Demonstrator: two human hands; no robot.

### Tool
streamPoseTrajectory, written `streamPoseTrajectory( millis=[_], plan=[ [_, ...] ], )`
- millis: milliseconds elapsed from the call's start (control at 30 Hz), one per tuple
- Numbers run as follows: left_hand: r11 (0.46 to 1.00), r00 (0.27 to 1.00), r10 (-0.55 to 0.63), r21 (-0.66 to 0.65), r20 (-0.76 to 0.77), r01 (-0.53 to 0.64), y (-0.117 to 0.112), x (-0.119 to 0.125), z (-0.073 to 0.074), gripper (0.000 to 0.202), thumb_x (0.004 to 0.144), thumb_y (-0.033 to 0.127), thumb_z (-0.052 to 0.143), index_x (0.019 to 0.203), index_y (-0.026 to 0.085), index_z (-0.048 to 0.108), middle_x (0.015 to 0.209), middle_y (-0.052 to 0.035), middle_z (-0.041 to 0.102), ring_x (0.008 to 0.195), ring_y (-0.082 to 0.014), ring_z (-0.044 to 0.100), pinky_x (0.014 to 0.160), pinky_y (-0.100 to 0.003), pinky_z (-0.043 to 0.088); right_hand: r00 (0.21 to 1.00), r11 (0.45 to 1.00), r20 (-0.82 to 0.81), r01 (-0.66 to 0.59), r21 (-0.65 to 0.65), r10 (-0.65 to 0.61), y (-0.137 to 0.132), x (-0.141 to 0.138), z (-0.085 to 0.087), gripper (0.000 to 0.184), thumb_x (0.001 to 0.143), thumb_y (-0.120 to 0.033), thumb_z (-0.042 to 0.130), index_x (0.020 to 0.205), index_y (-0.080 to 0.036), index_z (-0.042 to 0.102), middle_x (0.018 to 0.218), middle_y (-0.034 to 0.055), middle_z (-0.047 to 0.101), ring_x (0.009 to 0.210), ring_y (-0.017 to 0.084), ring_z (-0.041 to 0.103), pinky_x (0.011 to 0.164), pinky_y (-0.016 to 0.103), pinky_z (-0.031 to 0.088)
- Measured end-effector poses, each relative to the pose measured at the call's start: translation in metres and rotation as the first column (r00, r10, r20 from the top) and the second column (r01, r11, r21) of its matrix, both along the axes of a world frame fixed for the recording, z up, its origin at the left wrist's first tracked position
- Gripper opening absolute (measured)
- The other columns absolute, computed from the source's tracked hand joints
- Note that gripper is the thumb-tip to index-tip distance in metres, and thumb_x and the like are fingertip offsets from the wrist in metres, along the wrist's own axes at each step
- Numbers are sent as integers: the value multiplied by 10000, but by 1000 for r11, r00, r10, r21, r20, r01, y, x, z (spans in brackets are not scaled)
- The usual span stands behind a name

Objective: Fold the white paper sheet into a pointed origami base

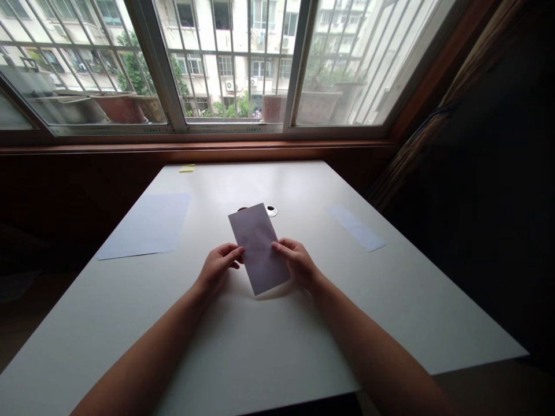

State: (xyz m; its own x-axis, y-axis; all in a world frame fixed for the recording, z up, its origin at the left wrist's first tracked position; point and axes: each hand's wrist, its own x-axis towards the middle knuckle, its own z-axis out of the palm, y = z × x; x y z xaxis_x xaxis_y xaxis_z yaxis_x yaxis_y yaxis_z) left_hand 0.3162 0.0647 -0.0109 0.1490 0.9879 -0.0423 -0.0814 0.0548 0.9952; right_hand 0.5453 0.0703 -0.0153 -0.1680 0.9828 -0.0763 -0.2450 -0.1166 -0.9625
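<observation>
A folded sheet of pale paper [259, 247] is held a little above the white table [243, 346], tilted slightly to the left. My left hand [219, 268] pinches its left long edge. My right hand [297, 263] pinches its right long edge. Both hands have their fingers closed on the paper.
A flat white sheet [147, 225] lies on the left part of the table. A narrow paper strip [356, 228] lies on the right. A small round metal object [271, 210] sits just behind the held paper. A yellow note [187, 168] is at the far edge. Barred windows are beyond.
</observation>
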Motion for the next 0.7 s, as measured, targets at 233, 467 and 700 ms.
streamPoseTrajectory(
  millis=[233, 467, 700],
  plan=[
    [1000, 998, 6, 29, -62, -4, -2, 1, 1, 280, 782, 439, 723, 757, 161, 702, 655, -32, 652, 623, -148, 580, 598, -255, 436, 998, 999, 34, -45, 5, 45, -3, -4, 6, 355, 722, -494, 772, 833, -177, 659, 777, 28, 650, 666, 174, 559, 611, 290, 425],
    [1000, 997, 1, 22, -79, 1, -3, 3, 3, 289, 781, 440, 720, 727, 158, 696, 630, -32, 653, 598, -147, 576, 597, -264, 432, 992, 997, 112, 45, 62, -52, -3, -4, 4, 391, 751, -568, 710, 741, -181, 652, 668, 5, 593, 599, 152, 495, 573, 283, 383],
    [999, 999, 35, -13, -24, -35, -2, 2, 1, 282, 759, 428, 744, 704, 157, 690, 608, -18, 638, 576, -136, 562, 587, -258, 417, 987, 994, 157, 25, 109, -42, -2, -3, 4, 403, 766, -582, 685, 740, -180, 667, 705, 15, 602, 664, 169, 515, 636, 295, 403]
  ],
)
